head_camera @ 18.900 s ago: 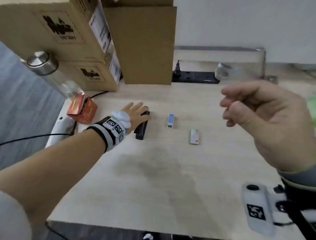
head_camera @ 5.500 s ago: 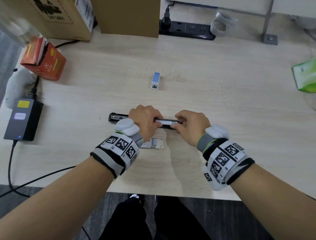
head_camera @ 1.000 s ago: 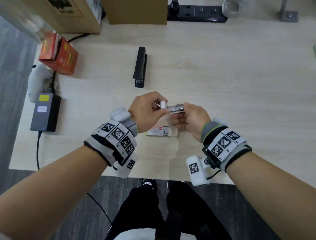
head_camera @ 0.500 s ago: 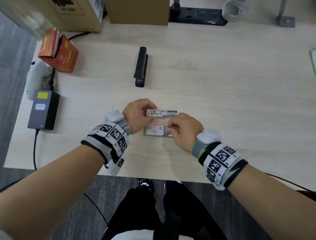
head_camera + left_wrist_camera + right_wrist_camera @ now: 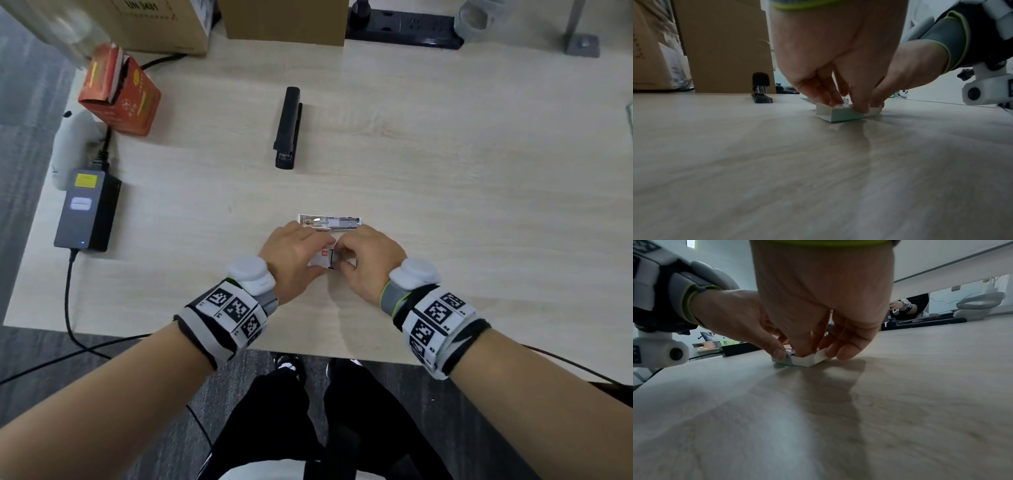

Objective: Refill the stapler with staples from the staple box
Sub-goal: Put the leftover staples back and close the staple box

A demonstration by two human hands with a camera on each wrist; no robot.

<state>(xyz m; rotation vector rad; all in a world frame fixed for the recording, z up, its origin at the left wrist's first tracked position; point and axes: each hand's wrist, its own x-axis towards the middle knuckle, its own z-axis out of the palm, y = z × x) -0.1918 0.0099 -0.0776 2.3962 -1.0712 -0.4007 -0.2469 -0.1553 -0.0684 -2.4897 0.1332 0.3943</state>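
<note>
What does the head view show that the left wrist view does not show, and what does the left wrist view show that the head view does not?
Only the head view shows the silver staple tray lying on the table just beyond the hands, the orange carton and the power adapter. Only the left wrist view shows the staple box's open white end flaps from the side and the fingertips pressing on the box. Both show the left hand, the right hand, the staple box between them, and the black stapler lying farther away.
</note>
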